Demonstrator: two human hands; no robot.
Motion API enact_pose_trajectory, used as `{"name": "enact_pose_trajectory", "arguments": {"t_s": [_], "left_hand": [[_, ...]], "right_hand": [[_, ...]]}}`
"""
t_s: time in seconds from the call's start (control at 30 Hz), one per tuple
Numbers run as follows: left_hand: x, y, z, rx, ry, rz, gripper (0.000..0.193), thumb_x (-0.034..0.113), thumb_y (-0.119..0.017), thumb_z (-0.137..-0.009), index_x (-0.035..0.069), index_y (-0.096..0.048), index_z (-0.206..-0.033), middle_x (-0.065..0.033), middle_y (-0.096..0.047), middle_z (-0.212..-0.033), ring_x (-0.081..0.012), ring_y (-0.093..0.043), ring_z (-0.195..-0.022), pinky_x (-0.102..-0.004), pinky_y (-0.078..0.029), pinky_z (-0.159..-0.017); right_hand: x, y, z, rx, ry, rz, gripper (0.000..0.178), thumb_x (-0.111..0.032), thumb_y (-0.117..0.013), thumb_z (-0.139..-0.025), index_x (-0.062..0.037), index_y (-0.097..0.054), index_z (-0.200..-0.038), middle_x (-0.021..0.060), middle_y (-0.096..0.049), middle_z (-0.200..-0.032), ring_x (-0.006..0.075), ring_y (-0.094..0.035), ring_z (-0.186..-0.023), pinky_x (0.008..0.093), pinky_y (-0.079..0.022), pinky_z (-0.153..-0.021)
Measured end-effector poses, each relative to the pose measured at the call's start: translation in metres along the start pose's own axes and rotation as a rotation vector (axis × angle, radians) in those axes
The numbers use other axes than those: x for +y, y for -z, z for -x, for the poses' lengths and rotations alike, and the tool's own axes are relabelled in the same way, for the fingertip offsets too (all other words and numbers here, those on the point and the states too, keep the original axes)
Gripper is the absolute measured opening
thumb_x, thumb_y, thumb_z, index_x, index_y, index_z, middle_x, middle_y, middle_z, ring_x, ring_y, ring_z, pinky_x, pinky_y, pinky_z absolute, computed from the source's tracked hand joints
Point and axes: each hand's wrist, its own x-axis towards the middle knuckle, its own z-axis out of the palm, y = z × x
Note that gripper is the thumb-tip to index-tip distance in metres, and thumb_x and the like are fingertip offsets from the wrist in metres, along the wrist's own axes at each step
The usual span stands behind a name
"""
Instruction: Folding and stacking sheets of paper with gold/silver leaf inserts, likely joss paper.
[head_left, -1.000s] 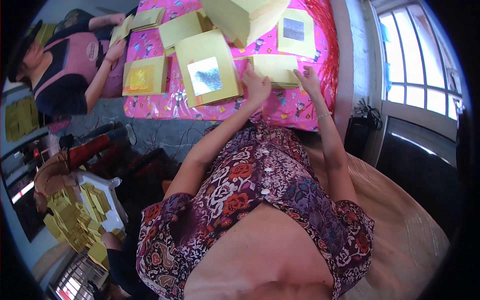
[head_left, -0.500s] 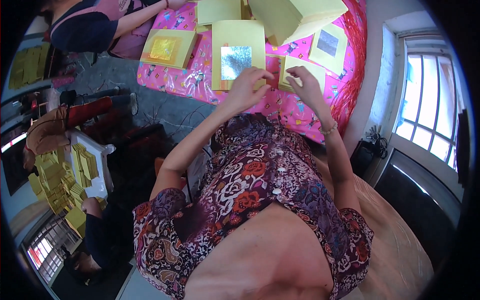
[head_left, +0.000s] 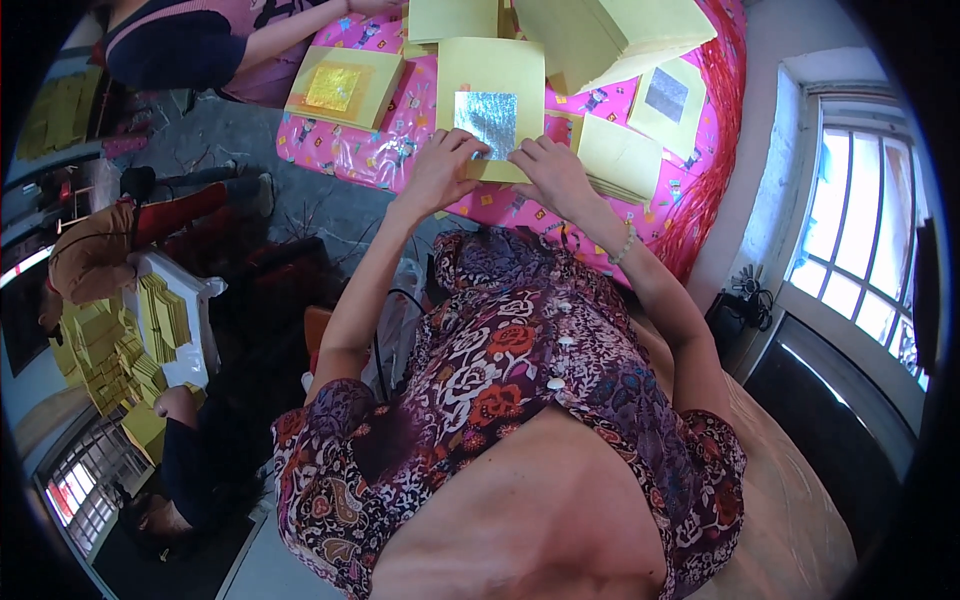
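The left hand [head_left: 440,175] and right hand [head_left: 560,178] met at the near part of a yellow paper stack [head_left: 492,65] bearing a silver square [head_left: 487,120]. Both hands were half curled, the left fingertips over the square's near left corner, the right ones at its near right; whether either pinched a sheet could not be told. A beaded bracelet [head_left: 625,245] circled the right wrist. The stack lay on a glossy pink printed cover [head_left: 360,165], a plain yellow stack [head_left: 620,158] just to its right and a gold-squared stack [head_left: 350,88] to its left. Farther off, a large folded yellow bundle [head_left: 595,45] rose beside red strands [head_left: 712,165]. A co-worker's sleeve [head_left: 180,52] showed far left, a barred window [head_left: 855,225] right.
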Motion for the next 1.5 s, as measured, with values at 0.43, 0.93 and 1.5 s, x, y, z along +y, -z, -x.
{"name": "enact_pose_trajectory", "arguments": {"t_s": [0.43, 0.93, 1.5], "left_hand": [[-0.033, 0.014, -0.021, -0.217, 0.192, 0.599, 0.017, 0.016, -0.082, -0.072, 0.008, -0.074, -0.084, -0.0007, -0.061, -0.103, -0.0136, -0.061, -0.093, -0.0296, -0.049, -0.084], [-0.059, 0.004, -0.039, -0.378, 0.168, 0.699, 0.009, 0.012, -0.076, -0.080, 0.005, -0.074, -0.084, -0.0027, -0.067, -0.093, -0.0119, -0.061, -0.088, -0.0275, -0.048, -0.079], [-0.065, 0.003, -0.044, -0.379, 0.168, 0.711, 0.012, 0.016, -0.075, -0.084, 0.004, -0.073, -0.086, -0.0031, -0.067, -0.093, -0.0121, -0.062, -0.088, -0.0274, -0.048, -0.081]], "right_hand": [[0.023, 0.012, -0.013, -0.124, -0.072, -0.324, 0.021, -0.030, -0.068, -0.083, -0.0100, -0.069, -0.088, 0.0101, -0.060, -0.086, 0.0297, -0.061, -0.085, 0.0417, -0.050, -0.075], [0.033, 0.013, -0.024, -0.192, -0.085, -0.413, 0.024, -0.027, -0.066, -0.088, -0.0036, -0.069, -0.089, 0.0126, -0.062, -0.083, 0.0302, -0.062, -0.076, 0.0396, -0.049, -0.069], [0.037, 0.016, -0.029, -0.225, -0.122, -0.447, 0.025, -0.027, -0.064, -0.090, -0.0016, -0.068, -0.090, 0.0125, -0.064, -0.084, 0.0282, -0.062, -0.076, 0.0374, -0.048, -0.070]]}}
